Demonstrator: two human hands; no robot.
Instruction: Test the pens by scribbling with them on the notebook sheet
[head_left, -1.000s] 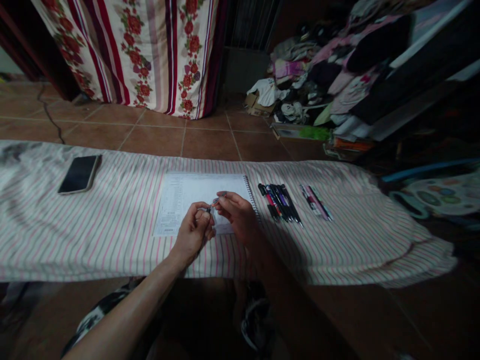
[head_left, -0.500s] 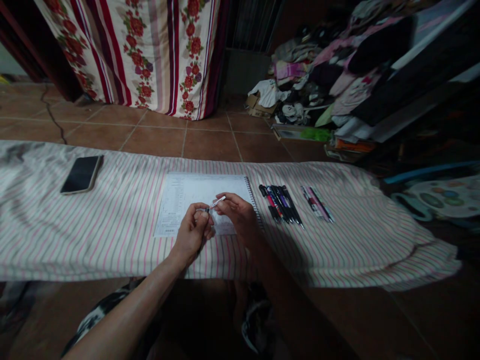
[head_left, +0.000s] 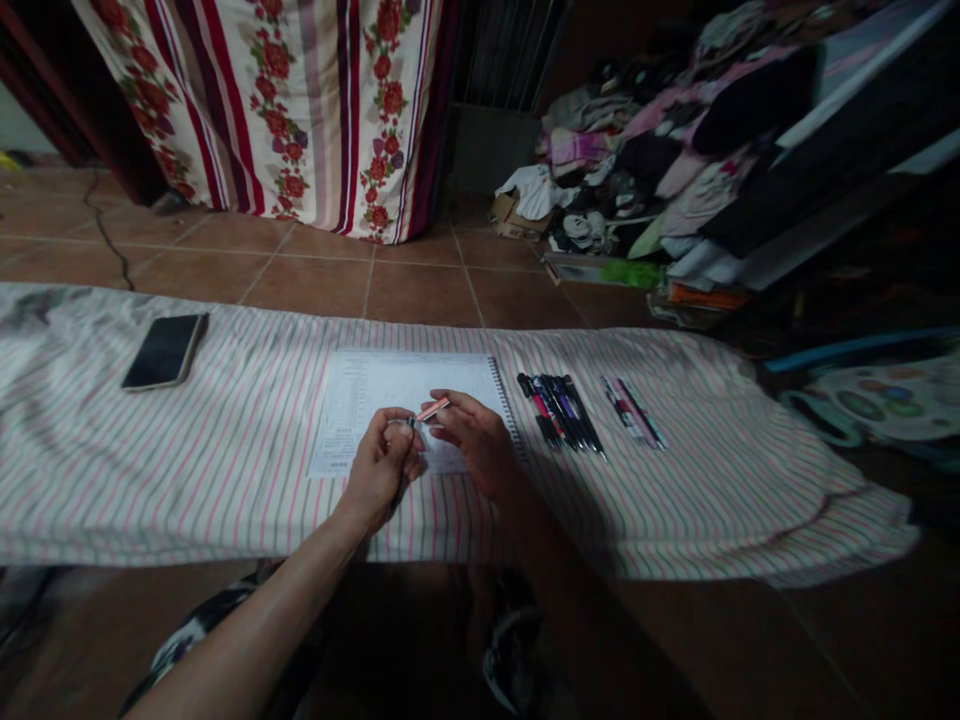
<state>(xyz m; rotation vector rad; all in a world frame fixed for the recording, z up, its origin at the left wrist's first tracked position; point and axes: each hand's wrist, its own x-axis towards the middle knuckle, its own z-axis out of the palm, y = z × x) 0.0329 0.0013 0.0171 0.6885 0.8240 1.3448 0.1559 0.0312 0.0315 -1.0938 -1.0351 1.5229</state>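
Observation:
Over the spiral notebook [head_left: 409,375], my left hand [head_left: 381,460] is closed around a slim, dark pen [head_left: 396,497], whose lower end sticks out below the palm. A short pink-and-white stick-like piece [head_left: 433,409] extends from near my left fingertips to my right hand [head_left: 480,435]. My right thumb and fingers pinch that piece; whether it joins the dark pen is too small to tell. Printed text shows along the notebook's left side. To the right lie a row of several dark pens [head_left: 562,412] and a smaller group of pink and dark pens [head_left: 634,412].
A striped cloth [head_left: 255,440] covers the long surface in front of me. A phone [head_left: 165,350] lies at its left. Beyond hang a floral curtain [head_left: 322,120] and, farther right, a heap of clothes [head_left: 637,140]. A patterned plastic item [head_left: 885,395] stands at the right.
The piece between my hands has turned slightly and now shows a pink side where it looked mostly white. My hands have barely moved; the pens lie as before.

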